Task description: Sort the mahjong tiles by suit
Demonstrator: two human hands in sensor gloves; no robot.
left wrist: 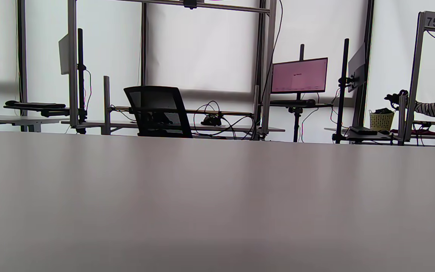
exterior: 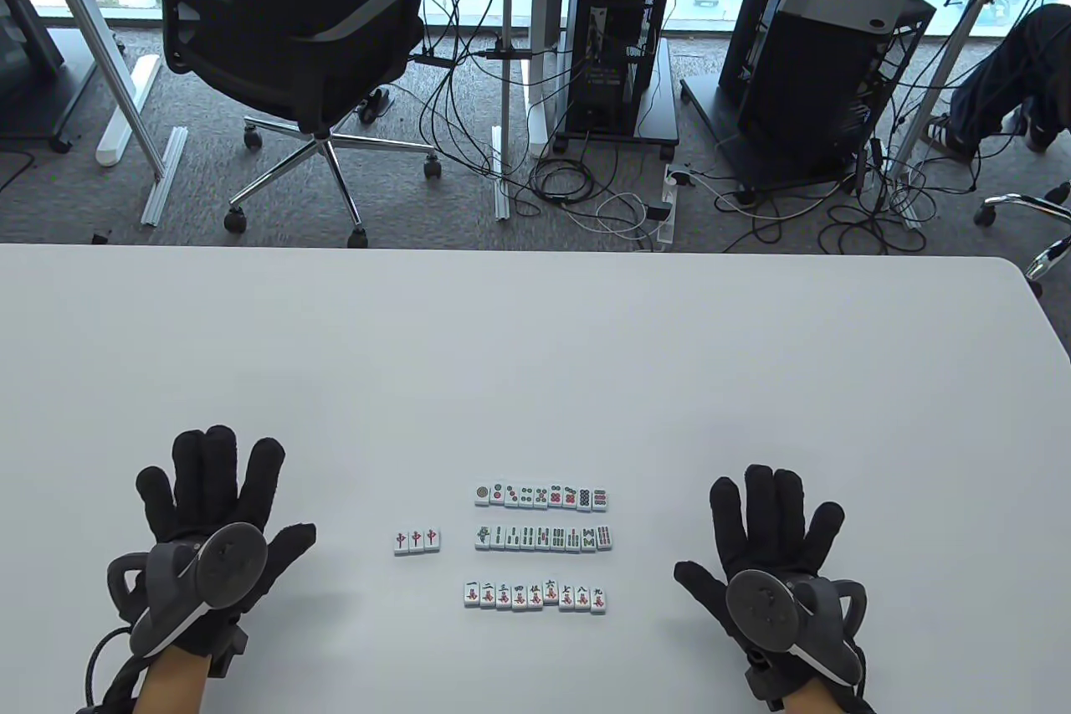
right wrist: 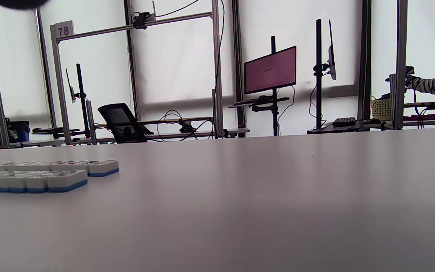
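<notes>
In the table view the left hand (exterior: 213, 530) and right hand (exterior: 774, 559) lie flat on the white surface (exterior: 535, 346), fingers spread and straight, holding nothing, well apart on either side of the mahjong tiles. The tiles sit face up in tidy rows between them: the circles row (exterior: 541, 496) farthest, the bamboo row (exterior: 543, 537) in the middle, the characters row (exterior: 534, 597) nearest, and three red dragon tiles (exterior: 417, 540) set apart to the left. Each suit has its own line, so the sorting looks finished and the hands seem parked clear.

The left wrist view shows only bare surface and an office chair (left wrist: 157, 112) beyond.

The right wrist view catches the tile rows' ends (right wrist: 66, 180) at far left, white tops over blue backs
</notes>
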